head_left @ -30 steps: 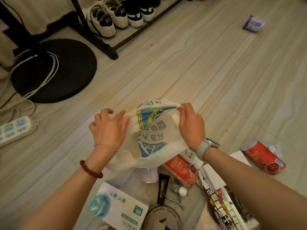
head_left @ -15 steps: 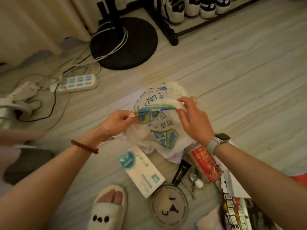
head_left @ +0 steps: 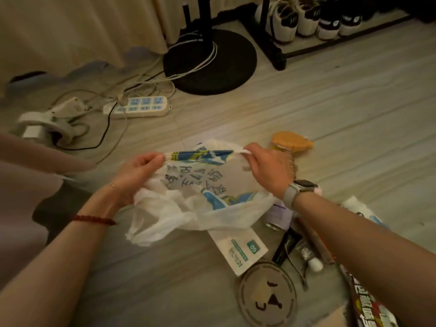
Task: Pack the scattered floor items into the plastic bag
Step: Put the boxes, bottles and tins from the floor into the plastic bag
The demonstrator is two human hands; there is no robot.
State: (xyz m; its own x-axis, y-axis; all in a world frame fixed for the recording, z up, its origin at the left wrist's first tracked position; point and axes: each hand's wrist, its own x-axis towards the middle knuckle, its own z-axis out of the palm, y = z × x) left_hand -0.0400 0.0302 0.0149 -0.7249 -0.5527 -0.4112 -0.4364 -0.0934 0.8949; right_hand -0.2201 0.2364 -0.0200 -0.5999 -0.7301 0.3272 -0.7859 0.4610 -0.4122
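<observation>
A white plastic bag [head_left: 200, 204] with blue print hangs stretched between both hands above the floor. My left hand [head_left: 139, 171] pinches its top edge at the left, and my right hand [head_left: 269, 168] pinches the same edge at the right. Under and beside the bag lie scattered items: a white pack with green print [head_left: 238, 250], a round disc with a face [head_left: 267, 296], a black tube [head_left: 286, 246], a small white-tipped bottle [head_left: 311, 259] and a red-and-black printed packet [head_left: 368, 308]. An orange-topped item [head_left: 291, 141] lies just beyond my right hand.
A black round stand base [head_left: 210, 60] with white cables is at the back. A power strip [head_left: 144, 107] and a white device [head_left: 44, 121] lie left. A shoe rack [head_left: 306, 20] with sneakers stands back right. Pale fabric [head_left: 28, 185] fills the left edge.
The view has swung left and down. My hands have pulled apart, stretching the bag's top edge flat between them. The orange-topped item has come into view.
</observation>
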